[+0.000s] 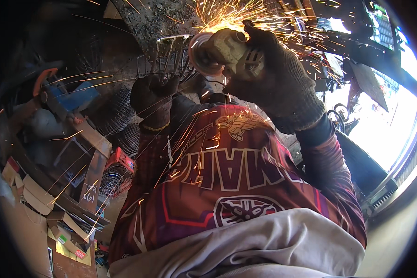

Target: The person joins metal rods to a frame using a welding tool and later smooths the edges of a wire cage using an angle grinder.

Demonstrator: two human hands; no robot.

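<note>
An angle grinder (pixel 238 53) with a worn yellowish body is gripped in my right hand (pixel 285 76), which wears a dark knitted glove. Its disc (pixel 204 53) is close against a frame of thin metal rods (pixel 171 53), and bright sparks (pixel 231 18) spray up and to the right. My left hand (pixel 153 99), gloved too, is closed at the near end of the rods, left of the grinder and a little below it. The glove hides exactly where its fingers grip. Glare blurs the contact between disc and metal.
Coiled wire pieces (pixel 118 111) lie left of my left hand. Beyond them stand a blue metal part (pixel 78 95) and a rusty beam (pixel 92 134). A red crate (pixel 120 160) and cardboard boxes (pixel 37 194) are at the lower left. Bright daylight enters at right.
</note>
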